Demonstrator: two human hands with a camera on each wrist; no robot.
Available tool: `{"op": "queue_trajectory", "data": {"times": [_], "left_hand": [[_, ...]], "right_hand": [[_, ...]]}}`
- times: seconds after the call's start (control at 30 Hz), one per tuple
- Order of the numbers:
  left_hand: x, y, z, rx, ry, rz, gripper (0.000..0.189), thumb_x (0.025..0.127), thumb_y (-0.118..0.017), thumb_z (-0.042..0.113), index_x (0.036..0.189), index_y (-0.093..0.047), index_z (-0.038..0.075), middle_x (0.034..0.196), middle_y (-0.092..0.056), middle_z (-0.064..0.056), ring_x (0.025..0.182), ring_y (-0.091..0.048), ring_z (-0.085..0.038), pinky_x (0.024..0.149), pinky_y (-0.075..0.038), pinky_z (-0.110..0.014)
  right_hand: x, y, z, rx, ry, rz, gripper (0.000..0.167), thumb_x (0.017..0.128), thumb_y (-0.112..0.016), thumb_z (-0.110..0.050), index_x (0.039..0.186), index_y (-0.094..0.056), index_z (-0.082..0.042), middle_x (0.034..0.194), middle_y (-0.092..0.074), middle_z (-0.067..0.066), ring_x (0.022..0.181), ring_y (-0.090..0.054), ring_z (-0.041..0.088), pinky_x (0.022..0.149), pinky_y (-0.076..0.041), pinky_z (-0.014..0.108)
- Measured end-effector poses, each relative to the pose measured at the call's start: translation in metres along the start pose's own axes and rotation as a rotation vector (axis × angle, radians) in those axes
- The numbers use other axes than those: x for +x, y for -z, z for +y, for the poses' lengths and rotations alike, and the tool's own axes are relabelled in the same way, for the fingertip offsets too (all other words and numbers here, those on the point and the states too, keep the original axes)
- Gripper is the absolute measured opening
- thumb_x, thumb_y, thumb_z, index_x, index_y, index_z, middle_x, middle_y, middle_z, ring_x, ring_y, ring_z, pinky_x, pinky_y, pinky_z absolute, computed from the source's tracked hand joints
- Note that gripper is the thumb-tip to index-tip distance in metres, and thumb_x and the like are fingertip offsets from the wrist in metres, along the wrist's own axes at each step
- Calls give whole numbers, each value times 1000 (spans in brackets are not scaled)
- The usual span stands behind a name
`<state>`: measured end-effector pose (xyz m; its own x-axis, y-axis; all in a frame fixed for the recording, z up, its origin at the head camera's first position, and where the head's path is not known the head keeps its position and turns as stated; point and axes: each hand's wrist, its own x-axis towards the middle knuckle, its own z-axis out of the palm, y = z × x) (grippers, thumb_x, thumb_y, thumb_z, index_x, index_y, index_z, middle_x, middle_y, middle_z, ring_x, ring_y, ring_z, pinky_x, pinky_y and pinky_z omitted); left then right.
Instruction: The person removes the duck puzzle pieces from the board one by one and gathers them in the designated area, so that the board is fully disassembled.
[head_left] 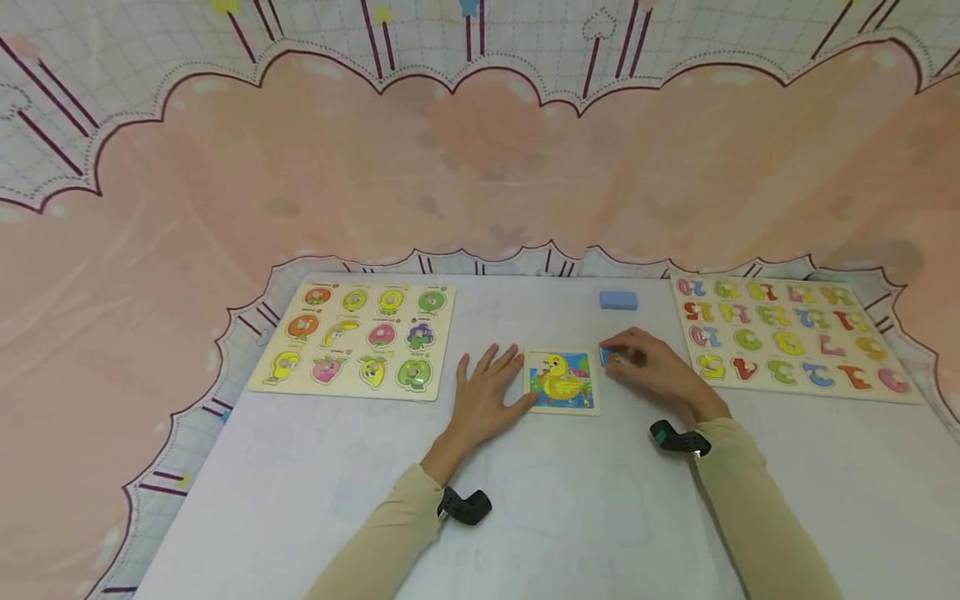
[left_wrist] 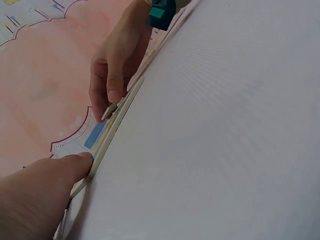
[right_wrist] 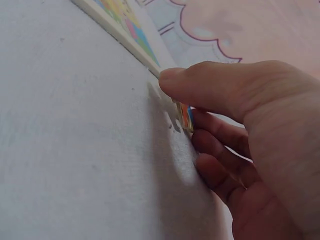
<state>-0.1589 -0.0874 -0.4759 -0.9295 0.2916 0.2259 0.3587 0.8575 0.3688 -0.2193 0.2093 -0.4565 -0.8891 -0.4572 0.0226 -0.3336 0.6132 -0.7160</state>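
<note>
A small square duck puzzle (head_left: 561, 382) with a pale wooden frame lies on the white table in the head view. My left hand (head_left: 486, 402) rests flat at its left side, fingers spread, the thumb on the frame's lower left corner. To the right of the puzzle, my right hand (head_left: 654, 367) pinches a small blue and orange puzzle piece (head_left: 609, 357) between thumb and fingers. In the right wrist view the piece (right_wrist: 186, 116) is tilted on edge close over the table, partly hidden by the thumb.
A fruit puzzle board (head_left: 352, 340) lies on the left of the table (head_left: 555, 517), and a number puzzle board (head_left: 798, 337) on the right. Behind the duck puzzle sits a blue block (head_left: 618, 300). A patterned cloth (head_left: 480, 183) borders the table's far side.
</note>
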Motion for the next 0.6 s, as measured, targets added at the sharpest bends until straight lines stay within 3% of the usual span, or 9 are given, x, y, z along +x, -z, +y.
{"op": "queue_trajectory", "data": {"times": [0.6], "left_hand": [[1,-1,-3,-1,-13,-1,65,86,-56,53,140,-47,17,149,-40,0,143,-27,-27,111,-11,-60]], "right_hand": [[0,-5,0,43,-7,-7,39,87,-67,-30,122,-61,-13,122,-48,6,114,-43,24,101,-36,49]]}}
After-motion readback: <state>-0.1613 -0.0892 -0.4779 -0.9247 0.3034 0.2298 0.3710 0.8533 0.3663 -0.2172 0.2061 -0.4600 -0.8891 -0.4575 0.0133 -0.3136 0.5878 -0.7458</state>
